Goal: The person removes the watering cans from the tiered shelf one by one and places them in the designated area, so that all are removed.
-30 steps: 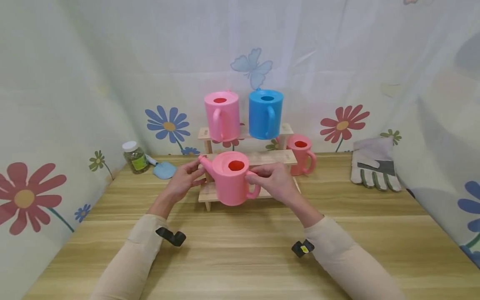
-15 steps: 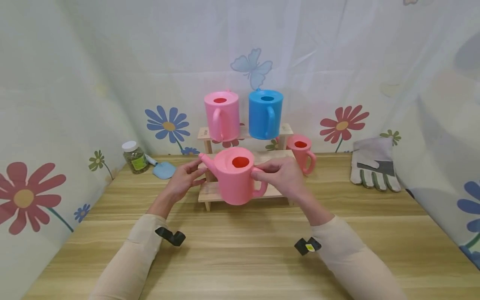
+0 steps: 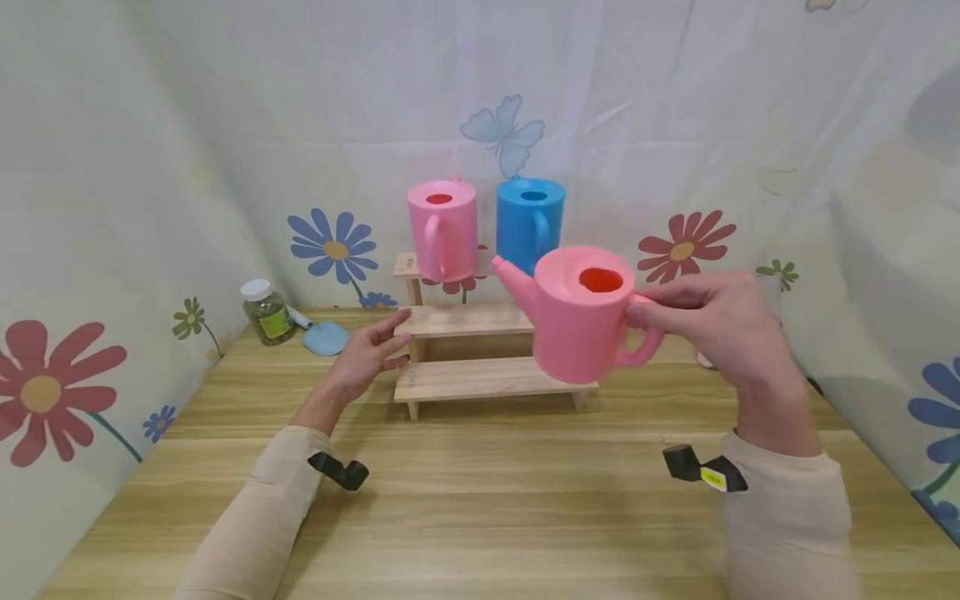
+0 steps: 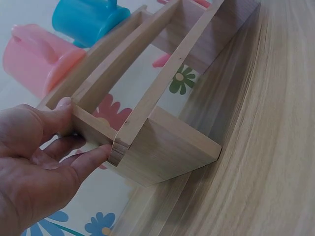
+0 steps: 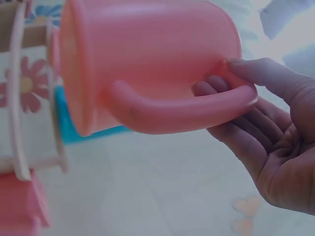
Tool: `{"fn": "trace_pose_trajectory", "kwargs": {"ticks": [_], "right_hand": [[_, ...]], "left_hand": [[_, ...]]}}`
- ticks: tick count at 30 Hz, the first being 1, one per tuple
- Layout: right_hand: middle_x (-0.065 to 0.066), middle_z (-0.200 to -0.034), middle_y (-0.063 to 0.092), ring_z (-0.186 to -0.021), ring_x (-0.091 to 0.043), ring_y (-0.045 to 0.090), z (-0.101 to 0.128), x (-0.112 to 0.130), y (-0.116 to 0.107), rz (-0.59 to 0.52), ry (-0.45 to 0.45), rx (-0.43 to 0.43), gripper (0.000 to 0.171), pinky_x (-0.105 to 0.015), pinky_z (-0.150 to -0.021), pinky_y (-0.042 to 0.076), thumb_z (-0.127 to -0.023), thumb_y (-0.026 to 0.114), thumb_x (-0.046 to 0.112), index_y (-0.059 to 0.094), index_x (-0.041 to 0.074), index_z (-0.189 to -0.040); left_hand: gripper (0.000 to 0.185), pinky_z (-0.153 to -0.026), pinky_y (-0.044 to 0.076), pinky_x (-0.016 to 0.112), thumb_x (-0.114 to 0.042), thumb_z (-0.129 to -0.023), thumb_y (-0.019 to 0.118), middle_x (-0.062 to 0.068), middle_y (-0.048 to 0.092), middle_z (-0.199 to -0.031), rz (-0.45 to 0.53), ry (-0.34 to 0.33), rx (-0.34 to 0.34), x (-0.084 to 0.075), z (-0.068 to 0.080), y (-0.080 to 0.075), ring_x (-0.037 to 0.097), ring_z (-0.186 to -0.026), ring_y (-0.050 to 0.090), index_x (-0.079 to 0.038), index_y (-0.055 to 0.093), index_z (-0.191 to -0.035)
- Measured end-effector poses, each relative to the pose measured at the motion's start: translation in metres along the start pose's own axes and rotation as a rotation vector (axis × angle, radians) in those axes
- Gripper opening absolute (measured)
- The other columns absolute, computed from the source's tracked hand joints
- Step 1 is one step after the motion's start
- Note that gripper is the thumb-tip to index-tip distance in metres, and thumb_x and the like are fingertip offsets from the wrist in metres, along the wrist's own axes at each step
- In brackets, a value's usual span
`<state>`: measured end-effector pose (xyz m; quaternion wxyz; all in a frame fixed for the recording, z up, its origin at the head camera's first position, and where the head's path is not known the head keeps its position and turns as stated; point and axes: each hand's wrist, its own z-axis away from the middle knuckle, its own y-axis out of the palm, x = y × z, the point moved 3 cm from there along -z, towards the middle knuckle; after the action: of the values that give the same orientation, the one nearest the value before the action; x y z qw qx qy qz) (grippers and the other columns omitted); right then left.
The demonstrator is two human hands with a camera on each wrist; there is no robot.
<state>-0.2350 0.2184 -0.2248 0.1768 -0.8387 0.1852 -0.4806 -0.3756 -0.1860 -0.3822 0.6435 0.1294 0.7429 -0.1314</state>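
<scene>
1. Head view: a pink watering can (image 3: 581,312) is held in the air by the right hand (image 3: 712,321), to the right of a three-step wooden shelf (image 3: 480,379) and above the wooden table (image 3: 480,508)
2. The can is kept upright, its spout (image 3: 510,277) pointed left toward the shelf and its round fill hole facing up
3. The can's handle (image 3: 637,350) is gripped by the right hand; in the right wrist view the fingers (image 5: 231,118) are passed through the loop of the handle (image 5: 177,110) and the thumb (image 5: 266,76) is laid on the can body (image 5: 147,54)
4. The left hand (image 3: 367,354) is set against the left end of the shelf, fingers nearly straight and nothing enclosed
5. In the left wrist view the left thumb (image 4: 61,113) and a fingertip (image 4: 93,155) are seen touching the end of a shelf board (image 4: 98,130)
6. On the top step a second pink watering can (image 3: 442,229) and a blue watering can (image 3: 530,221) are stood side by side, handles turned toward the camera
7. The two lower steps are seen bare in the head view
8. At the back left of the table a lidded jar (image 3: 264,312) is placed, with a small blue trowel (image 3: 324,339) just beside it
9. The table is enclosed by a curtain (image 3: 150,167) printed with flowers and a butterfly
</scene>
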Motion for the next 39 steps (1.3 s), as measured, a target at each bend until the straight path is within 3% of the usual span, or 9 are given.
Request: {"fn": "trace_pose_trajectory", "kwargs": {"ticks": [4, 8, 14, 18, 24, 33, 39], "right_hand": [[-0.011, -0.074, 0.067, -0.073, -0.02, 0.063, 0.009, -0.008, -0.034, 0.027, 0.043, -0.033, 0.027, -0.024, -0.059, 0.052, -0.075, 0.075, 0.018, 0.071, 0.005, -0.098], [-0.012, -0.072, 0.067, -0.07, -0.019, 0.062, 0.014, -0.026, -0.063, 0.038, 0.12, -0.122, 0.03, -0.021, -0.056, 0.052, -0.076, 0.074, 0.016, 0.069, -0.001, -0.1], [0.002, -0.068, 0.065, -0.08, -0.021, 0.047, 0.008, -0.062, -0.083, 0.256, 0.366, -0.268, 0.057, -0.027, -0.052, 0.042, -0.072, 0.071, 0.048, 0.067, 0.003, -0.107], [-0.005, -0.08, 0.066, -0.083, -0.023, 0.044, -0.005, -0.093, -0.077, 0.355, 0.443, -0.305, 0.066, -0.031, -0.051, 0.04, -0.073, 0.063, 0.057, 0.065, 0.004, -0.112], [-0.018, -0.104, 0.061, -0.088, -0.025, 0.049, -0.025, -0.139, -0.055, 0.336, 0.471, -0.33, 0.057, -0.029, -0.06, 0.048, -0.08, 0.06, 0.049, 0.063, 0.004, -0.115], [-0.017, -0.102, 0.063, -0.086, -0.026, 0.053, -0.034, -0.196, -0.025, 0.267, 0.495, -0.329, 0.051, -0.032, -0.069, 0.049, -0.082, 0.062, 0.043, 0.064, 0.003, -0.113], [-0.015, -0.104, 0.063, -0.087, -0.024, 0.056, -0.038, -0.219, -0.002, 0.234, 0.522, -0.354, 0.047, -0.032, -0.071, 0.05, -0.082, 0.063, 0.041, 0.065, 0.006, -0.113]], "left_hand": [[0.053, -0.096, 0.034, 0.052, -0.015, -0.092, 0.052, 0.002, 0.02, -0.148, -0.006, -0.004, -0.01, 0.008, -0.004, -0.004, 0.028, -0.128, 0.029, -0.012, 0.033, -0.141], [0.053, -0.095, 0.035, 0.052, -0.018, -0.092, 0.054, -0.001, 0.022, -0.147, -0.022, -0.004, -0.017, 0.012, -0.006, -0.006, 0.026, -0.128, 0.03, -0.015, 0.034, -0.141], [0.052, -0.096, 0.034, 0.052, -0.018, -0.092, 0.054, -0.001, 0.021, -0.147, -0.017, -0.015, -0.031, 0.012, -0.006, -0.007, 0.025, -0.128, 0.03, -0.016, 0.035, -0.141], [0.052, -0.096, 0.034, 0.052, -0.017, -0.092, 0.053, 0.0, 0.02, -0.147, -0.017, -0.015, -0.034, 0.012, -0.006, -0.007, 0.026, -0.128, 0.029, -0.015, 0.035, -0.141], [0.052, -0.093, 0.039, 0.047, -0.016, -0.092, 0.053, 0.002, 0.019, -0.148, -0.027, 0.002, -0.027, 0.011, -0.006, -0.006, 0.027, -0.129, 0.028, -0.013, 0.035, -0.141], [0.052, -0.092, 0.041, 0.044, -0.017, -0.092, 0.053, -0.001, 0.02, -0.147, -0.031, 0.002, -0.019, 0.01, -0.007, -0.006, 0.025, -0.128, 0.029, -0.015, 0.035, -0.141], [0.051, -0.092, 0.042, 0.044, -0.017, -0.092, 0.053, -0.001, 0.02, -0.147, -0.029, -0.007, -0.025, 0.012, -0.006, -0.006, 0.024, -0.129, 0.028, -0.017, 0.037, -0.14]]}}
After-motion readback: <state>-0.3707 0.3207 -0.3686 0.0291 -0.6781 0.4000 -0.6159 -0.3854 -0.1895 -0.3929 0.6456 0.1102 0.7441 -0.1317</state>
